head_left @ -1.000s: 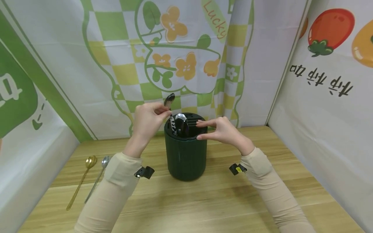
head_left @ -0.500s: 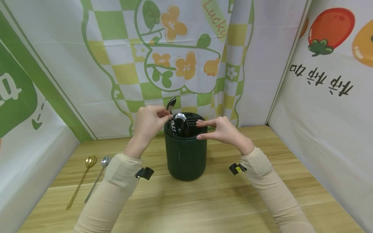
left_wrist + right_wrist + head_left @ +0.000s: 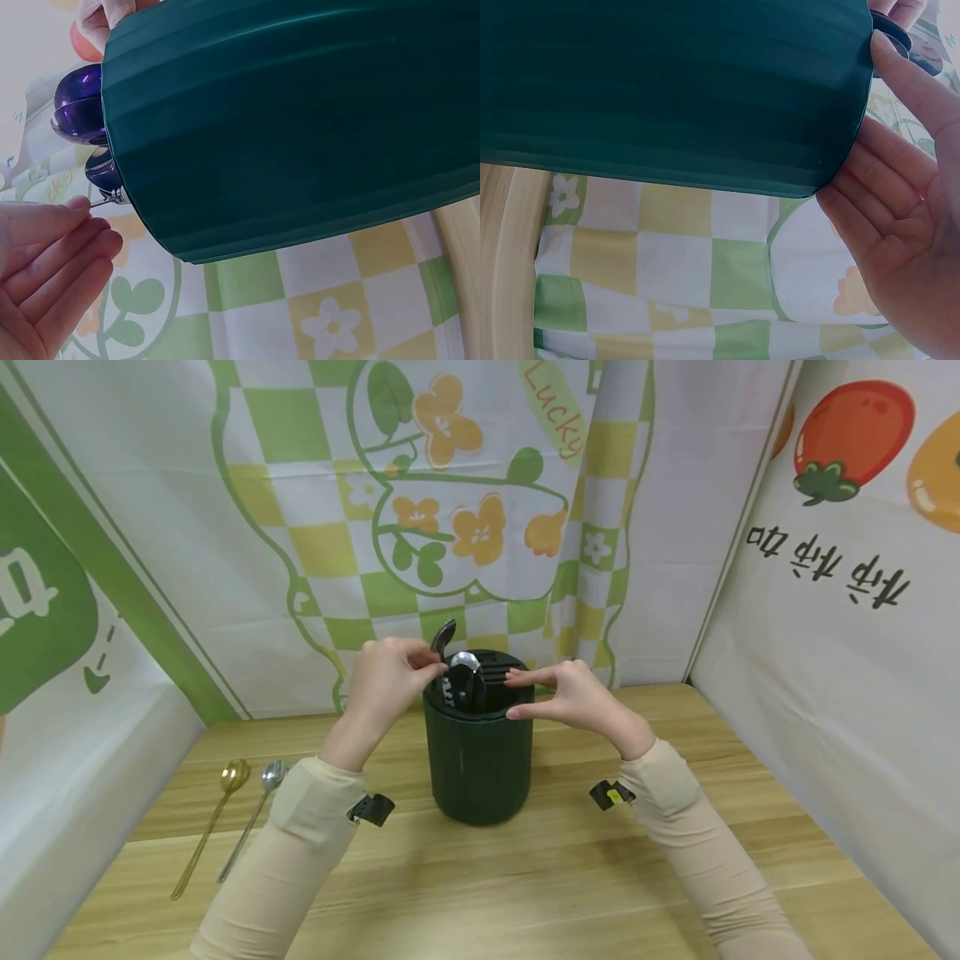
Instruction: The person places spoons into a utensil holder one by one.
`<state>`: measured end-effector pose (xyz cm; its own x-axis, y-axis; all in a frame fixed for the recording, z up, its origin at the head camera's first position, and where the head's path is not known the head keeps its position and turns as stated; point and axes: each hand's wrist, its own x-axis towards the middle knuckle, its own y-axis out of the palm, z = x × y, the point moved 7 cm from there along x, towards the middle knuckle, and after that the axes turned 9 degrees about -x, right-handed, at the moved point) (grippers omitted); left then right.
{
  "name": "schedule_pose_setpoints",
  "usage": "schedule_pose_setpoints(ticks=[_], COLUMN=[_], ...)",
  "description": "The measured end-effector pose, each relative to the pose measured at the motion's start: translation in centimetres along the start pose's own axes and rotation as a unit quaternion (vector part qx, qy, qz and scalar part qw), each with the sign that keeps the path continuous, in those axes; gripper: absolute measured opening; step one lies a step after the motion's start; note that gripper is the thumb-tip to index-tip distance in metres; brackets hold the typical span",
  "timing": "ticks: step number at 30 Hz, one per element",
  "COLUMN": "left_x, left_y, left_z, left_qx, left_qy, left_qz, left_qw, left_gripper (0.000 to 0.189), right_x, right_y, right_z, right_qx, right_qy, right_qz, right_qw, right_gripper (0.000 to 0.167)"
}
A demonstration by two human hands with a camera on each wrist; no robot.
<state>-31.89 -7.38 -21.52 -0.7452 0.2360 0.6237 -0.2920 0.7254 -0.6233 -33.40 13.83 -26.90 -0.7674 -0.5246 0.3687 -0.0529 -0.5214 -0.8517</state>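
Note:
A dark green, ribbed utensil holder (image 3: 480, 768) stands upright on the table. At its left rim my left hand (image 3: 392, 675) pinches a spoon (image 3: 444, 633) between thumb and fingertips, its dark bowl up and its patterned handle down in the holder. Beside it, shiny spoon bowls (image 3: 467, 667) stick up out of the opening; in the left wrist view these bowls (image 3: 78, 105) look purple. My right hand (image 3: 573, 697) rests on the right side of the rim, its fingers fairly straight. The right wrist view shows the thumb and fingers of that right hand (image 3: 907, 217) spread along the rim.
A gold spoon (image 3: 208, 827) and a silver spoon (image 3: 253, 817) lie on the wooden table (image 3: 480, 893) at the left, the silver one close to my left sleeve. A patterned curtain (image 3: 330, 552) hangs right behind the holder. White printed walls stand at both sides.
My left hand has moved slightly down and right, and the spoon it pinches has sunk lower into the holder. The right hand stays at the rim.

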Motion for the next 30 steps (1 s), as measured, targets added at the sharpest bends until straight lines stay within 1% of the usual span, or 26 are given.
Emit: schedule_pose_setpoints(ticks=[8,11,15,19,23,26,30], left_x=[-0.1,-0.2,-0.6,-1.2,-1.7,-2.2,-2.9], left_y=[0.2,0.0,-0.4,-1.1,-1.7,-2.2,-2.8], left_z=[0.1,0.3,0.8,1.6,2.4,3.2,4.6], left_qx=[0.003,0.005,-0.005,-0.021,-0.036,-0.042,-0.043], left_qy=[0.005,0.006,-0.006,-0.020,-0.020,-0.023,-0.035], left_qz=[0.013,0.010,0.001,-0.015,-0.037,-0.062,-0.100], left_qw=[0.9999,0.9999,1.0000,0.9995,0.9985,0.9969,0.9934], left_gripper=[0.009,0.009,0.007,0.006,0.007,0.007,0.007], right_x=[0.0,0.0,0.0,0.1,0.1,0.0,0.0], right_y=[0.2,0.2,0.1,0.1,0.1,0.1,0.1], right_z=[0.0,0.0,0.0,0.1,0.1,0.0,-0.1], right_qx=[0.002,0.002,0.002,0.002,0.001,0.001,-0.001], right_qy=[0.005,0.005,0.004,0.000,0.004,0.008,0.006], right_qz=[0.006,0.007,0.005,0.004,0.007,0.007,0.006], right_qw=[1.0000,1.0000,1.0000,1.0000,1.0000,0.9999,1.0000], right_gripper=[0.048,0.048,0.048,0.048,0.048,0.048,0.048])
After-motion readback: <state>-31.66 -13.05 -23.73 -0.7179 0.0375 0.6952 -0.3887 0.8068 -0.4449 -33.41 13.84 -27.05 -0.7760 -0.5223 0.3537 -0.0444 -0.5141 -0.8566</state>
